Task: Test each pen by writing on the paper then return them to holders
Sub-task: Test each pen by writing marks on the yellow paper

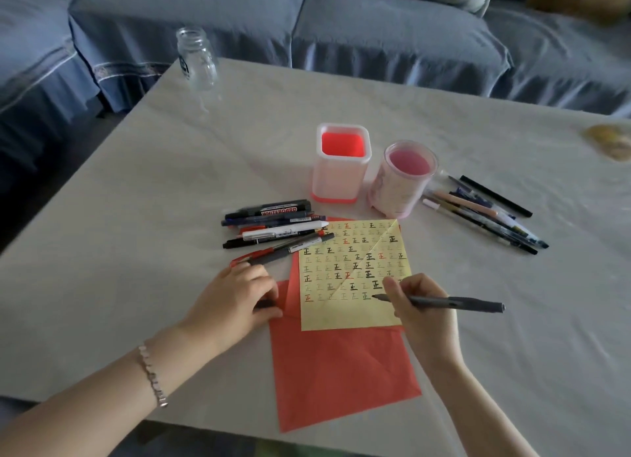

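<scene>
While right hand (426, 315) fingers pinch pen (457, 302), tip on paper (341, 315), left hand (235, 296) fingers curl round a dark cap (264, 303), apparently. Judgement: steady paper, use light short strokes.

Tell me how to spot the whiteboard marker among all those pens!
Find the square holder with the orange inside, in the middle of the table. In front of it, beside the yellow paper, lies a pile of pens. The whiteboard marker is the pile's farthest pen, closest to that holder: fat, black, the only one with a red band reading WHITEBOARD.
</scene>
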Tool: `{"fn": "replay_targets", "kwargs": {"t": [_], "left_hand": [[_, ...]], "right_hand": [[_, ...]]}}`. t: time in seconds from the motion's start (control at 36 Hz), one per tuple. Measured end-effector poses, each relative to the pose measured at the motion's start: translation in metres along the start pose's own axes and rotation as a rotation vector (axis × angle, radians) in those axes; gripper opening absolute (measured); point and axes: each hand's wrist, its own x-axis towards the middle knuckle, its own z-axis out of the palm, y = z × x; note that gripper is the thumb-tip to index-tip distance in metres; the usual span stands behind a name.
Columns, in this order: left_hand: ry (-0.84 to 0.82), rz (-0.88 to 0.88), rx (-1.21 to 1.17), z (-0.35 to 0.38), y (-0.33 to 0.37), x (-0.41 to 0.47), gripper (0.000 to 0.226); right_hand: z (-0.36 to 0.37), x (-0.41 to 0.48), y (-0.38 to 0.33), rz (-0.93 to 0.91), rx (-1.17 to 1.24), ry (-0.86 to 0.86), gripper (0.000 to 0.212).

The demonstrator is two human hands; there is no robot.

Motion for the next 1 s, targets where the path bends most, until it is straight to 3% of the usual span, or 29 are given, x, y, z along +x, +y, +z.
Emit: {"fn": "replay_targets", "kwargs": {"t": [0.19, 0.28, 0.36, 0.5, 0.61, 0.72, 0.86, 1.0], "left_hand": [[0.061, -0.047, -0.067, 0.002, 0.009, -0.003, 0.021], [0.090, -0.151, -0.269, -0.002, 0.025, -0.003, 0.016], [0.183, -0.138, -0.443, -0.007, 0.045, -0.001, 0.012], [0.176, -0.145, -0.692, -0.012, 0.067, 0.004, 0.015], [0.143, -0.091, -0.799, -0.017, 0.081, 0.007, 0.026], [0.094, -0.118, -0.934, -0.026, 0.090, 0.010, 0.006], [0.067, -0.170, -1.046, -0.034, 0.096, 0.010, 0.024], [0.083, -0.187, -1.008, -0.035, 0.098, 0.010, 0.009]], "right_hand": [[0.002, -0.008, -0.005, 0.019, 0.000, -0.032, 0.029], [0.001, -0.010, -0.011, 0.036, 0.034, -0.080, 0.020], [-0.001, -0.013, -0.016, 0.007, 0.041, -0.133, 0.011], [-0.006, -0.019, -0.027, -0.014, 0.070, -0.234, 0.019], [-0.012, -0.023, -0.038, -0.026, 0.158, -0.216, 0.046], [-0.019, -0.026, -0.049, -0.044, 0.226, -0.169, 0.037], [-0.027, -0.026, -0.060, 0.009, 0.349, -0.103, 0.027], [-0.031, -0.027, -0.067, 0.030, 0.359, -0.092, 0.034]]}}
